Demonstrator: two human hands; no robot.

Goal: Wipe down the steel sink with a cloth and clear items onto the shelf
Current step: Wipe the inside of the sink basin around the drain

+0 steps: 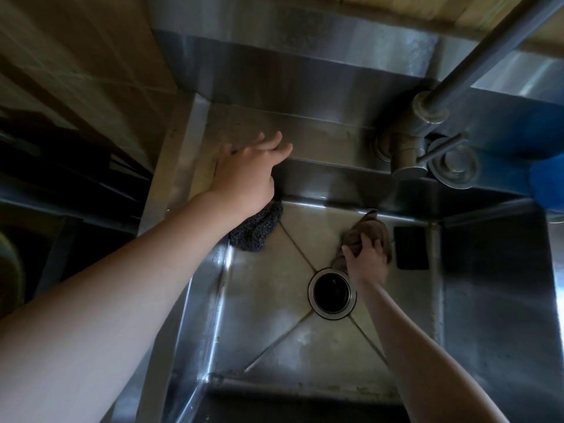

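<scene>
I look straight down into the steel sink (pixel 268 303). My right hand (pixel 366 257) is pressed on a brown cloth (pixel 370 232), gripping it against the basin floor just beyond the round drain (pixel 332 293). My left hand (pixel 250 169) rests with fingers spread on the back left ledge of the sink, holding nothing. Below it, in the basin's far left corner, lies a dark steel-wool scrubber (pixel 259 228), partly hidden by my wrist. A flat black rectangular item (pixel 411 247) lies on the floor against the right wall, beside the cloth.
The tap (pixel 406 148) and its lever stand on the back ledge at the right, with a long spout pipe (pixel 488 53) reaching up to the top right. A blue object (pixel 546 184) sits at the right edge. Dark shelving lies to the left.
</scene>
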